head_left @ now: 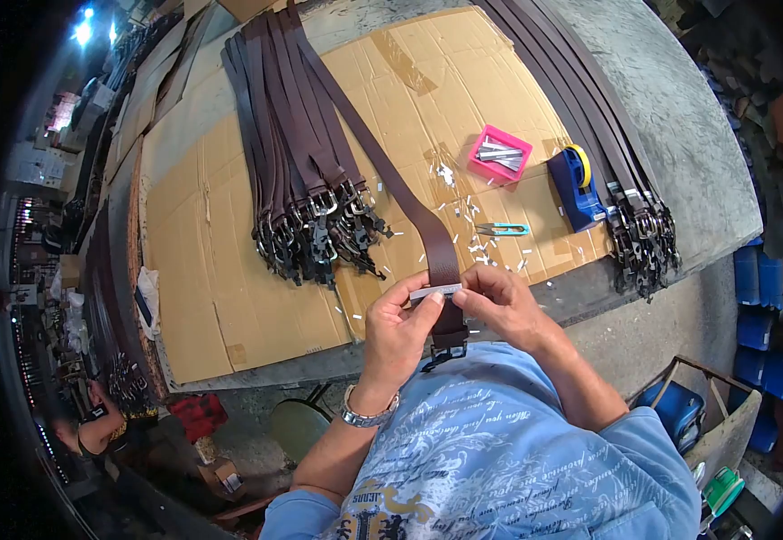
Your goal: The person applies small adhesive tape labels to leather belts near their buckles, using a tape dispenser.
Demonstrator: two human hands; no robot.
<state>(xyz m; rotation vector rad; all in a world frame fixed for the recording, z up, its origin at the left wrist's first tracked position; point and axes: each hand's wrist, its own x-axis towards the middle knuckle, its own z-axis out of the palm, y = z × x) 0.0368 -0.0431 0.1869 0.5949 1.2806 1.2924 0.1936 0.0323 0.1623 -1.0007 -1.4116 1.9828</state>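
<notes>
A dark brown leather belt [420, 219] runs down the cardboard to me, its buckle [446, 352] hanging over the table edge against my shirt. Across the belt near the buckle lies a narrow pale label strip [434, 292] with small print. My left hand [398, 335], closed, presses the strip's left part onto the belt with its thumb. At the strip's right end, my right hand [510, 310] pinches with thumb and fingers. Blue-handled thread snips [503, 229] lie beyond the right hand among small white scraps. What the fingers do beneath the belt is hidden.
A bundle of buckled belts [297, 144] lies at left on the cardboard [202, 288], more belts [589, 117] at right. A pink box [500, 155] of labels and a blue tape dispenser [577, 189] stand nearby. At far left another person [99, 418] is partly visible.
</notes>
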